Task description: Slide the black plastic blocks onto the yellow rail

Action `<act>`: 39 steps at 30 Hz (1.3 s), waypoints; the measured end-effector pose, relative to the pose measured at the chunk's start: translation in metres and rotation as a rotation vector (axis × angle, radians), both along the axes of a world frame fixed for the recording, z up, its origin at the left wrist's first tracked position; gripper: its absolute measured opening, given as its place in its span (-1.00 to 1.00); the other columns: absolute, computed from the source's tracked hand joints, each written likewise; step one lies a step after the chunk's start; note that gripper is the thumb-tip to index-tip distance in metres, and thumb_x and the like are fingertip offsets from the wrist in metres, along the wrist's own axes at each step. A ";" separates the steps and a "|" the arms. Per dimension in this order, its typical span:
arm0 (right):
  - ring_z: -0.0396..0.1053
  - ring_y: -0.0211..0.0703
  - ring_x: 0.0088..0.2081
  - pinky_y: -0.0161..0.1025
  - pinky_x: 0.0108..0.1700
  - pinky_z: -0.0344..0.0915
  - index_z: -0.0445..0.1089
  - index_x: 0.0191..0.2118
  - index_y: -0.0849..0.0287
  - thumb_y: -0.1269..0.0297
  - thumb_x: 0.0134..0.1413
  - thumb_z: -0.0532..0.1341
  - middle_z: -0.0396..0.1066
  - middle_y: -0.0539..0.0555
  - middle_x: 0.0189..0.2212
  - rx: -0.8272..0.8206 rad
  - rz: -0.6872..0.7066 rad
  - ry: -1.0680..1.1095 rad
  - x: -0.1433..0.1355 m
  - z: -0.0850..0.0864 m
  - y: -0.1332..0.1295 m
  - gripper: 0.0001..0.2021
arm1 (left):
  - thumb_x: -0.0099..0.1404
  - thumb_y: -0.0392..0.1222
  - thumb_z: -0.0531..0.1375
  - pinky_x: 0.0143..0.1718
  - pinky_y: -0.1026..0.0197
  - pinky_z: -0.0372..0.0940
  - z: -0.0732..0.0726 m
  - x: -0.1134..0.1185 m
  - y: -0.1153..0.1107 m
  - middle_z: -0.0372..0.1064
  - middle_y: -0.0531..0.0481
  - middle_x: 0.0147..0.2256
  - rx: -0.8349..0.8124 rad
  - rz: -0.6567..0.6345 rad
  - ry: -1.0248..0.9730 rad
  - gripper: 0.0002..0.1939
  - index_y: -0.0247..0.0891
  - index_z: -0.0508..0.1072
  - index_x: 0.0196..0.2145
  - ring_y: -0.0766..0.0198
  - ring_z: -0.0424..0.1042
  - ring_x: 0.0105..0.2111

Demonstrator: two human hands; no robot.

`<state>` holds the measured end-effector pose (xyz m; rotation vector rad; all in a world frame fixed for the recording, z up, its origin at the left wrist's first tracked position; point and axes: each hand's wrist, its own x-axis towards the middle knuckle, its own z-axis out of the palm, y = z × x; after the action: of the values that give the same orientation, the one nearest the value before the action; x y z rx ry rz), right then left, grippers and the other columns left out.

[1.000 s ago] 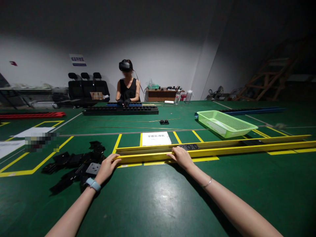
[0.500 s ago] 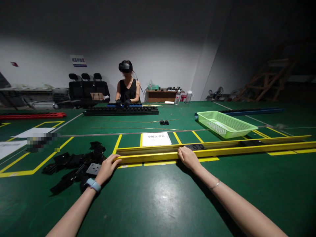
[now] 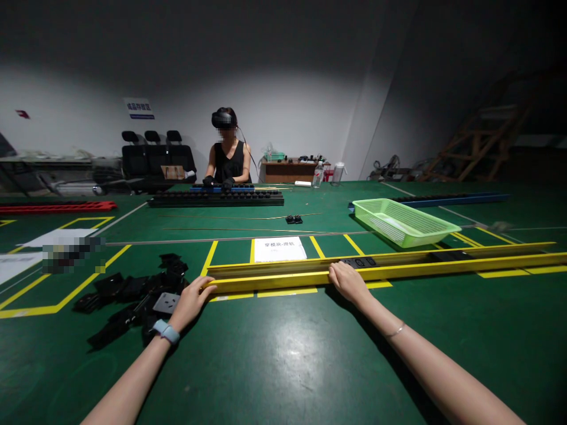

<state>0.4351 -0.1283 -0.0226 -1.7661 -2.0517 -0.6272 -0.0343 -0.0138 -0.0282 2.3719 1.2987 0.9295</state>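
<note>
A long yellow rail (image 3: 274, 280) lies across the green table, open side up. My left hand (image 3: 192, 301) grips its left end between thumb and fingers. Farther right, my right hand (image 3: 349, 282) is closed over the rail's near wall, its fingertips inside the channel against a black socket module (image 3: 365, 261). Another dark piece (image 3: 449, 256) sits in the channel toward the right. Beside my left wrist is a pile of black modules (image 3: 128, 295), with a grey-faced socket (image 3: 166, 303) among them.
Behind the rail stand a light green basket (image 3: 403, 227) and a white paper label (image 3: 280, 248). Two small black parts (image 3: 293, 219) lie near thin rods. Across the table, a person in a headset (image 3: 229, 156) works by black rails (image 3: 217, 199). A red rail (image 3: 57, 206) is at left.
My right hand has slid a little to the right along the rail, and the black socket module has moved right with it. My left hand stays at the rail's end.
</note>
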 end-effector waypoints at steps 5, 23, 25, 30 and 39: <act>0.18 -0.19 -0.41 -0.25 -0.28 0.02 0.25 -0.45 0.16 0.28 0.28 -0.14 0.27 0.07 -0.53 -0.010 -0.012 0.005 0.009 0.002 -0.003 -0.66 | 0.27 0.09 0.01 -0.14 0.21 0.28 0.001 0.000 0.000 0.42 -0.07 -0.20 -0.011 -0.007 0.004 -0.64 -0.21 0.44 -0.23 0.17 0.41 -0.20; 0.19 -0.20 -0.43 -0.26 -0.30 0.05 0.20 -0.45 0.14 0.23 0.29 -0.19 0.26 0.06 -0.53 -0.047 -0.072 0.025 0.066 0.004 -0.016 -0.64 | 0.25 0.10 0.01 -0.11 0.17 0.26 -0.003 0.002 -0.001 0.40 -0.10 -0.15 -0.048 0.049 0.008 -0.62 -0.21 0.42 -0.22 0.13 0.39 -0.16; 0.20 -0.20 -0.43 -0.26 -0.30 0.05 0.20 -0.46 0.14 0.23 0.29 -0.19 0.27 0.06 -0.53 -0.043 -0.066 0.034 0.072 0.005 -0.018 -0.64 | 0.25 0.11 0.01 -0.13 0.17 0.27 -0.003 0.003 -0.002 0.39 -0.11 -0.16 -0.045 0.058 0.004 -0.61 -0.21 0.42 -0.21 0.13 0.39 -0.17; 0.20 -0.19 -0.43 -0.26 -0.31 0.04 0.21 -0.46 0.14 0.23 0.28 -0.18 0.26 0.06 -0.55 -0.031 -0.082 0.035 0.088 0.005 -0.022 -0.65 | 0.25 0.12 0.00 -0.18 0.18 0.27 -0.003 0.006 -0.005 0.39 -0.09 -0.20 -0.029 0.073 0.012 -0.61 -0.22 0.41 -0.21 0.15 0.40 -0.21; 0.18 -0.19 -0.44 -0.25 -0.32 0.04 0.20 -0.46 0.15 0.23 0.28 -0.19 0.25 0.07 -0.55 -0.052 -0.129 0.011 0.113 0.003 -0.027 -0.64 | 0.25 0.09 0.00 -0.18 0.21 0.27 -0.006 0.009 -0.007 0.38 -0.06 -0.21 -0.004 0.122 0.017 -0.62 -0.22 0.40 -0.21 0.17 0.40 -0.21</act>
<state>0.5477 -0.1553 -0.0200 -1.9391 -1.9750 -0.6044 -0.0256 -0.0205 -0.0343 2.3248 1.4638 0.9415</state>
